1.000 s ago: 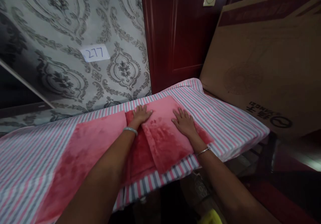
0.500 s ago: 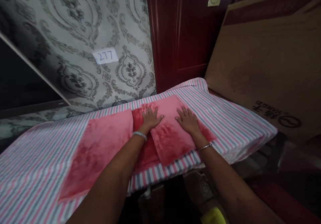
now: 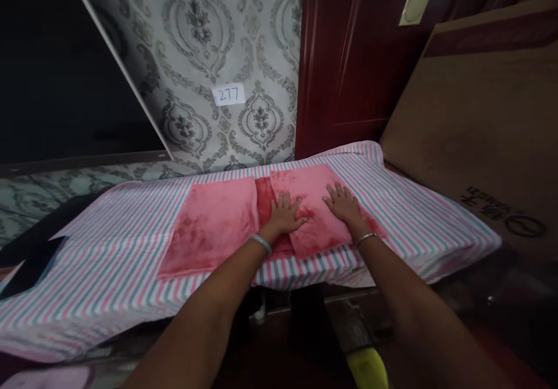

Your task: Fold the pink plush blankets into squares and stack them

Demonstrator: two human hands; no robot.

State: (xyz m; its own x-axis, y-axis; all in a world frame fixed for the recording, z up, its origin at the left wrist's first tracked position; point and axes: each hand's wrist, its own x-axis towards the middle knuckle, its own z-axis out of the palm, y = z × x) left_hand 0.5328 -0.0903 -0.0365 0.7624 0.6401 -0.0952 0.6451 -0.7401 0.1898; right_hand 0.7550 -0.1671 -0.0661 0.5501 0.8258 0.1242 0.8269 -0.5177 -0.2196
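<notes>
A plush pink-and-red cloth lies on a striped sheet, its two sides folded inward so that a strip of darker red shows between them. My left hand rests flat with fingers spread near the inner edge of the right-hand fold. On the outer part of that same fold, my right hand presses flat, fingers apart. Neither hand grips anything. What lies under the palms is hidden.
Behind the table is patterned wallpaper with a paper label reading 277. A dark screen stands at the left. A dark red door and a large cardboard box are at the right.
The camera view has turned left, so the scene sits further right. My left hand has slid slightly down the fold toward me; both hands stay flat on the cloth.
</notes>
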